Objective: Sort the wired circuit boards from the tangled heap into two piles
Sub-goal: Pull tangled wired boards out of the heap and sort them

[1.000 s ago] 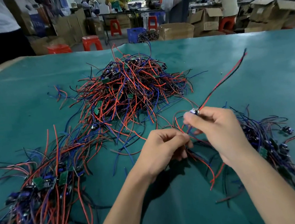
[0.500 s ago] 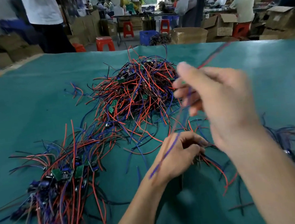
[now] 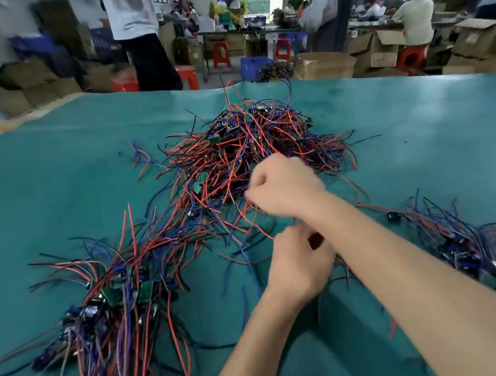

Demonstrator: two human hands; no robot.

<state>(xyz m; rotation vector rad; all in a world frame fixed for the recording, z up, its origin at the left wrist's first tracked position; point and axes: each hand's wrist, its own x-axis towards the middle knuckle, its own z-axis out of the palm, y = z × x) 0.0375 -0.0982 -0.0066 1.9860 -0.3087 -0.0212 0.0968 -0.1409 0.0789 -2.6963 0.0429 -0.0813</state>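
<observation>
No readable writing or labels anywhere. 3 lots of red/blue/black-wired green circuit boards on the teal table mat [image 3: 52, 180]: tangled central heap [image 3: 254, 149], left pile [image 3: 111, 304], right pile [image 3: 479, 247]. Right hand [image 3: 284, 186] curled into a fist at the heap's near edge, among wires; what it grips, can't tell (blurred). Left hand [image 3: 299, 262] curled under the right forearm, contents hidden. 3 red plastic stools [image 3: 220, 54] in the bkgd.

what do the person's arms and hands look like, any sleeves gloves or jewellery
Both forearms are bare as far as the frame shows: no sleeve reaches into view on either one. The left hand and the right hand wear no gloves, and no watch, bracelet or strap shows at either wrist. No ring is visible, though the fingers are blurred by motion and partly hidden.
</observation>
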